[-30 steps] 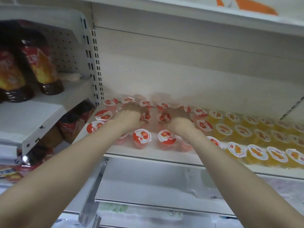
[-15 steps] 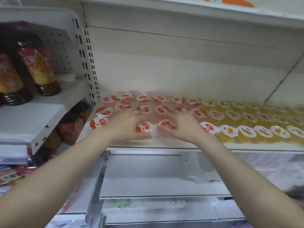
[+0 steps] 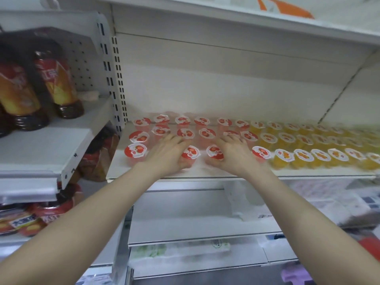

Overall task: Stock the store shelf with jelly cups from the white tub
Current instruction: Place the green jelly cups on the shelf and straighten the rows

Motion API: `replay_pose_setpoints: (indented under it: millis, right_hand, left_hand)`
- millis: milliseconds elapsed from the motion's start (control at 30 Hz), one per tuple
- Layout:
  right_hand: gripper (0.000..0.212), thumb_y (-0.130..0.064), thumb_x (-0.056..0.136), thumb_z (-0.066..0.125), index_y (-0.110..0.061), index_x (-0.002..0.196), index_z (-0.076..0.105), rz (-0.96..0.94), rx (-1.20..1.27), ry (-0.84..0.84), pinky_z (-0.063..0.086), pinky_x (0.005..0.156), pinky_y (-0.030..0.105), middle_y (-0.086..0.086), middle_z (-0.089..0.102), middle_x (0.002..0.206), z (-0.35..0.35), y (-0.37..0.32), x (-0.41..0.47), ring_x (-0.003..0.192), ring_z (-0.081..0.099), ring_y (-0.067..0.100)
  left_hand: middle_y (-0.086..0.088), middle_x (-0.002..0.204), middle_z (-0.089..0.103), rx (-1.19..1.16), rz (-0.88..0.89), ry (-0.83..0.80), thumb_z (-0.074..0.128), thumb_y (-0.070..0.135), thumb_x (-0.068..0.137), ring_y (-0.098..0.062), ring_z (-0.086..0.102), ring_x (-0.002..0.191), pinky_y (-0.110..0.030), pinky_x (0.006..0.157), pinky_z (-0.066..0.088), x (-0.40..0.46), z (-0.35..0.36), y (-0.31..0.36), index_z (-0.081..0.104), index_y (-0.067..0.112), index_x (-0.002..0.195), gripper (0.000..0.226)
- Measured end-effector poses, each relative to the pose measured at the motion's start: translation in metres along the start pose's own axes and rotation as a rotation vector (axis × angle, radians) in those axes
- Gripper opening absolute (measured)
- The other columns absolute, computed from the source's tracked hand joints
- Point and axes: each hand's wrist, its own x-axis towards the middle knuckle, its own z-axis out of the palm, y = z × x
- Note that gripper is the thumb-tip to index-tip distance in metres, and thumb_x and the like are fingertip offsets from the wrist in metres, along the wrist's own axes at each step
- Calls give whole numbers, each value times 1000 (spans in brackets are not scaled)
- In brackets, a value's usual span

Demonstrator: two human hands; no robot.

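Red-lidded jelly cups (image 3: 139,136) stand in three rows on the left part of the white shelf (image 3: 205,173). Orange jelly cups (image 3: 304,155) fill the rows to their right. My left hand (image 3: 167,154) lies on the front row, thumb and fingers curled around a red cup (image 3: 191,153). My right hand (image 3: 235,154) mirrors it, with its thumb and fingers around the neighbouring red cup (image 3: 214,152). Both cups stand on the shelf near its front edge. The white tub is not in view.
Dark drink bottles (image 3: 57,81) stand on a shelf to the left, with more bottles (image 3: 98,153) below it. A perforated upright (image 3: 115,79) divides the two bays. A lower white shelf (image 3: 195,229) juts out beneath my arms, and another shelf (image 3: 246,19) hangs above.
Both hands have drawn back from the middle rows to the front row. They now sit around two front cups near the shelf edge.
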Motion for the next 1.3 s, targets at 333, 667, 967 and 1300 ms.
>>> replay_pose_setpoints:
  millis: [333,667,967,1300]
  right_hand:
    - [61,-60,79,61,-26,129,57,-193,139,122,31,102,45,-2,58,129,2,-68,16,126,44,27]
    - [50,-47,78,70,-21,120,63,-302,82,161,35,96,46,2,66,113,21,-118,34,113,54,29]
    - [51,-53,76,65,-22,117,61,-294,56,142,36,96,44,0,65,109,22,-113,40,110,52,28]
    - [44,-41,89,55,-25,129,57,-154,165,133,43,94,44,9,63,121,1,-97,83,120,48,33]
  left_hand:
    - [0,126,54,10,-189,168,51,72,76,-25,44,118,-44,101,39,-58,-21,-58,50,29,131,70]
    - [-4,130,54,-20,-252,133,53,61,84,-29,47,117,-42,100,39,-78,-16,-71,56,22,129,60]
    - [-6,118,58,-46,-251,178,58,42,86,-31,53,105,-39,88,45,-82,-12,-79,63,20,119,40]
    - [-13,119,56,-57,-508,79,53,44,86,-34,56,101,-36,80,47,-26,-29,-86,55,18,124,46]
